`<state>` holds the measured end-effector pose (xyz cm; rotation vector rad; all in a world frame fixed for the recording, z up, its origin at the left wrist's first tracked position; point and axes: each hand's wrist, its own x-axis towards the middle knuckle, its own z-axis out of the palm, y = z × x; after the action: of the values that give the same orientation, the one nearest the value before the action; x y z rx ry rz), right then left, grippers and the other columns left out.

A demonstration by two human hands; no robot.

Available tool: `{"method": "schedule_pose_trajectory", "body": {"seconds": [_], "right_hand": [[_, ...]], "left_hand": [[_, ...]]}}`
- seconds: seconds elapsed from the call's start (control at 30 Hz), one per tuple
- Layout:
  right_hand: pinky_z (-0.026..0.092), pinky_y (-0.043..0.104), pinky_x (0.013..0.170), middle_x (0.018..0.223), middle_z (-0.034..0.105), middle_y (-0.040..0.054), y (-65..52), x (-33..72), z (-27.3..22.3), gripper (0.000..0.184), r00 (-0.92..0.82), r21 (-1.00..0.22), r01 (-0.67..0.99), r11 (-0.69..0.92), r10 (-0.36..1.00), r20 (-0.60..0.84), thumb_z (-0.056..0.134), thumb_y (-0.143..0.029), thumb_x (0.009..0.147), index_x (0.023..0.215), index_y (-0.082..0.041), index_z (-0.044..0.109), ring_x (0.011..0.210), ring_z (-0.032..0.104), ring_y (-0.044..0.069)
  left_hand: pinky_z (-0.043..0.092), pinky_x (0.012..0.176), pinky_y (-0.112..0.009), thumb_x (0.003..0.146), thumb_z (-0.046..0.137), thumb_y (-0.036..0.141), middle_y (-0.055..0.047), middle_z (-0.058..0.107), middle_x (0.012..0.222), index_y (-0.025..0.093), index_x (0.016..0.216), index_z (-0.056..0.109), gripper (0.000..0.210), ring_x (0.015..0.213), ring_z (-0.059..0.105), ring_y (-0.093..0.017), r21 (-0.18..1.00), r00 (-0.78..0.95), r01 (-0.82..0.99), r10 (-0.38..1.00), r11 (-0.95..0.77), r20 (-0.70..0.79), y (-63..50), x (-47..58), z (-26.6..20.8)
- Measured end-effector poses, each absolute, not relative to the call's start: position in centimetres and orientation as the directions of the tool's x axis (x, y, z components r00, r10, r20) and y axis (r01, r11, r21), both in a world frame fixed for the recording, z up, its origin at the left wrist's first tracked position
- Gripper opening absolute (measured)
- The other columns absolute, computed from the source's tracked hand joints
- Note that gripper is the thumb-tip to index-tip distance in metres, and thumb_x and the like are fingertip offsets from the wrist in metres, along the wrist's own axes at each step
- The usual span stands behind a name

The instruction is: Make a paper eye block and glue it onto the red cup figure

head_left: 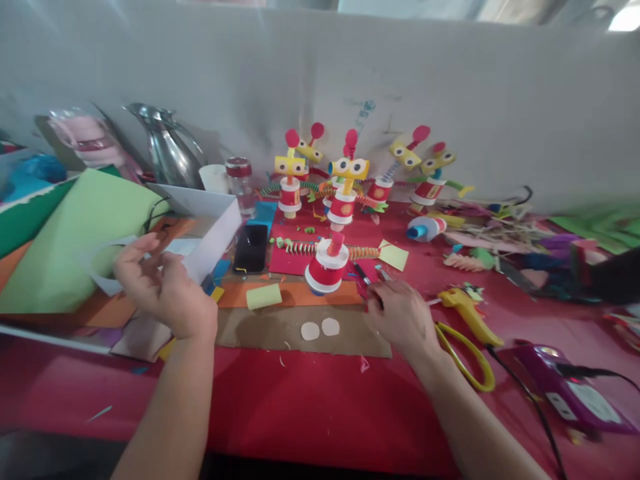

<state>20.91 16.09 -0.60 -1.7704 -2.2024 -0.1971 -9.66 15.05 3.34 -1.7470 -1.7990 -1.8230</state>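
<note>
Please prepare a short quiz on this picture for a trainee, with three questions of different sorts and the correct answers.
1. How many white paper ovals lie on the brown cardboard? (A) one (B) two (C) four
2. True or false: the glue gun lies to the left of the cardboard in the picture.
3. Fill in: the ___ hand is the nearer one to the white box.

Key:
1. B
2. False; the yellow glue gun lies to its right.
3. Left; the left hand appears over the box.
</note>
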Motion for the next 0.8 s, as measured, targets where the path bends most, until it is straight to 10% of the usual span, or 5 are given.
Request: {"method": "schedule_pose_trajectory", "body": {"seconds": [0.3,0.4,0.6,0.8], "right_hand": [[0.04,0.028,0.053,0.065,0.068,0.0035,15.9,21.4,-2.0,0.017,-0.258,-0.118,0.92,0.374,0.805,0.535,0.055,-0.021,0.086,0.081,-0.019,0.072,0.059,0.062,0.019],[0.039,0.027,0.053,0.058,0.062,0.0017,15.5,21.3,-1.9,0.018,-0.398,-0.077,0.831,0.551,0.686,0.608,0.055,-0.021,0.089,0.08,-0.018,0.07,0.053,0.057,0.015],[0.039,0.029,0.055,0.061,0.061,0.001,14.6,21.1,-1.2,0.015,-0.588,0.007,0.595,0.804,0.43,0.685,0.061,-0.008,0.083,0.095,-0.015,0.066,0.056,0.05,0.015],[0.037,0.031,0.055,0.061,0.061,0.001,14.4,20.8,-1.2,0.024,-0.64,0.033,0.507,0.861,0.35,0.683,0.061,-0.003,0.081,0.103,-0.014,0.062,0.057,0.048,0.017]], "left_hand": [[0.044,0.054,-0.029,0.089,0.049,0.026,0.002,0.065,0.098,0.021,0.099,0.058,0.014,0.064,0.058,-0.008,0.739,-0.694,0.559,0.275,-0.377,0.665,13.9,-10.9,3.0],[0.045,0.06,-0.032,0.09,0.049,0.027,0.0,0.065,0.103,0.023,0.111,0.059,0.023,0.07,0.06,-0.013,0.747,-0.688,0.645,0.301,-0.162,0.66,11.8,-11.8,2.5],[0.045,0.062,-0.036,0.09,0.043,0.02,-0.012,0.07,0.102,0.016,0.108,0.066,0.029,0.076,0.065,-0.025,0.076,-0.407,0.911,0.849,0.406,0.336,7.9,-11.6,1.1],[0.044,0.057,-0.035,0.092,0.034,0.019,-0.016,0.069,0.095,0.012,0.099,0.064,0.032,0.074,0.068,-0.029,-0.067,-0.482,0.867,0.866,0.493,0.134,9.2,-10.9,1.2]]}}
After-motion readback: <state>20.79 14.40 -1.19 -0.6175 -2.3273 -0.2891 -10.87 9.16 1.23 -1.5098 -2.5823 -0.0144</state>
